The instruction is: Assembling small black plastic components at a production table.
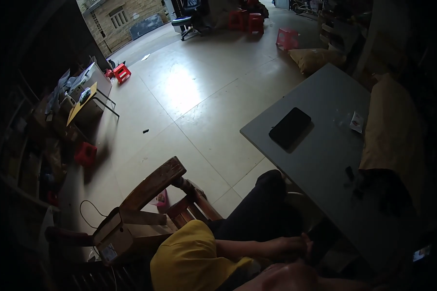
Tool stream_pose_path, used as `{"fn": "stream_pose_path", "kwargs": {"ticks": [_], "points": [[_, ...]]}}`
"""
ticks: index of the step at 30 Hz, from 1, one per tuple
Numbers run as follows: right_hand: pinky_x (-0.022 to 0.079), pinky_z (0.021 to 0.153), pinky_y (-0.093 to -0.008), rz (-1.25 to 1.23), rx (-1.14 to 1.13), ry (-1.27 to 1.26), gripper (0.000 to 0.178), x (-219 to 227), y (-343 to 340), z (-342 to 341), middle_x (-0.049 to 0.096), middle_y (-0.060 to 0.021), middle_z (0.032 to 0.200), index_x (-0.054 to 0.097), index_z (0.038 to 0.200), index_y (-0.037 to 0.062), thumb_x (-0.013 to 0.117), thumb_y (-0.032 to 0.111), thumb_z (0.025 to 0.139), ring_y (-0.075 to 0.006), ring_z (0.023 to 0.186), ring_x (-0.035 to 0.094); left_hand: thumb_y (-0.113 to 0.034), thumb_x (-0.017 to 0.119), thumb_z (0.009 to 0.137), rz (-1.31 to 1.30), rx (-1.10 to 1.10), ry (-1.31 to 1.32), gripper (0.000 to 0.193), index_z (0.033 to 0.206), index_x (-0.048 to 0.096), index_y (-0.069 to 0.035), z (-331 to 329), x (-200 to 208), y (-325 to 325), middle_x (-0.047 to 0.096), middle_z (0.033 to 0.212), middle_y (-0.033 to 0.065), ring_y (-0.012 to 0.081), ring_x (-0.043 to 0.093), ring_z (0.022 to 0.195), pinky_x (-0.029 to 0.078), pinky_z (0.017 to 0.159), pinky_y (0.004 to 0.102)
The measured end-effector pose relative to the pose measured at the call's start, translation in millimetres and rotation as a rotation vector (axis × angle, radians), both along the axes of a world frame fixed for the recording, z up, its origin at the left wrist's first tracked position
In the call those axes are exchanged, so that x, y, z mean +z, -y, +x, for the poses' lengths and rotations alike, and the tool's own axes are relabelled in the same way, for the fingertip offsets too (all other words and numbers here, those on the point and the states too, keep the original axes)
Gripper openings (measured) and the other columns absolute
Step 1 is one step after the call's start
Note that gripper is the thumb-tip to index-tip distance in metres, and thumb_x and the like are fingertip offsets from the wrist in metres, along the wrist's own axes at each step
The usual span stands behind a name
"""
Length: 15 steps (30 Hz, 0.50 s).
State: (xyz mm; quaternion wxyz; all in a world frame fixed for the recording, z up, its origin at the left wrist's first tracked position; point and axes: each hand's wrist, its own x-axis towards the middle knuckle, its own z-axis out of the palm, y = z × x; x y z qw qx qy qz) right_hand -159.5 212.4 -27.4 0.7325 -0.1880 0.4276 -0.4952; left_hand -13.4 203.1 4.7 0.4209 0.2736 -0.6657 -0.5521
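Note:
My left arm, in a yellow sleeve (187, 250), lies bent across my lap. My left hand (294, 246) rests over my dark trousers (257, 211), near the side of the grey table (320, 165); its fingers look loosely bent in the dim light, and nothing shows plainly in them. Close below it, at the bottom edge, is my right hand (287, 277), dark and blurred, its fingers not distinguishable. A black phone-like slab (290, 127) lies flat on the table, apart from both hands.
A cardboard box (131, 233) sits on a wooden chair (155, 182) to my left. On the table are a small white packet (357, 122) and a brown sack (393, 131). Another sack (315, 59) lies beyond. Red stools (122, 73) and a small yellow-topped table (82, 104) stand farther off.

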Motion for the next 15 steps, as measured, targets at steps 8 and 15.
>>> {"fn": "stream_pose_path", "kwargs": {"ticks": [8,15], "points": [[0.041,0.081,-0.0317,0.135,0.239,-0.557,0.051,28,6,-21,0.055,-0.0073,0.098,0.052,0.111,0.0055,0.03,0.048,0.093,-0.019,0.089,0.052,-0.013,0.056,0.083,-0.12,0.093,0.222,0.028,0.11,0.054,-0.007,14,18,-2,0.054,0.097,0.012,0.03,0.06,0.078,0.049,0.067,0.0351],[0.039,0.088,-0.033,0.028,0.247,-0.485,0.058,-3,-5,-73,0.055,-0.0115,0.107,0.051,0.116,0.0044,0.019,0.048,0.094,-0.0215,0.1,0.052,-0.022,0.054,0.084,-0.052,-0.109,0.274,0.035,0.119,0.052,-0.016,10,29,4,0.052,0.105,0.0126,0.0274,0.056,0.096,0.046,0.081,0.0357]]}}
